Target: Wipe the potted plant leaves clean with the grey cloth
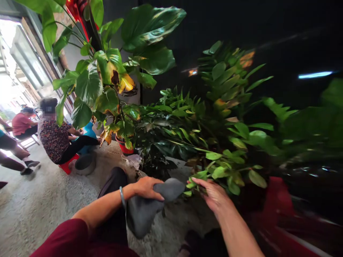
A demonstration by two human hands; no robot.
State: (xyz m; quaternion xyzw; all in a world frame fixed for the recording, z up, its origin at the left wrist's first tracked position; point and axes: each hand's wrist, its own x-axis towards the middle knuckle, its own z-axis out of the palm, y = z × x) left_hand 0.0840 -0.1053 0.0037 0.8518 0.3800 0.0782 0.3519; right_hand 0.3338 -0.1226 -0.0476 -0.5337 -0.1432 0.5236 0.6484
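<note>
My left hand (147, 187) is closed around a grey cloth (143, 216), which hangs below it and sticks out past the thumb. A bluish bangle (122, 196) circles my left wrist. At the right, my right hand (215, 195) pinches small green leaves at the end of a leafy stem (219, 171). The exact grip is partly hidden by the fingers. A narrow gap separates the cloth's tip from my right fingertips. Behind both hands rises a dense group of green potted plants (184, 121), blurred toward the right.
A tall broad-leaved plant (89, 85) with yellowed, browned leaves grows from a red pot (124, 146). At the left, a person (55, 139) sits on a red stool (68, 165) near a grey basin (85, 164). Other people are farther left. A red object (278, 200) is at lower right.
</note>
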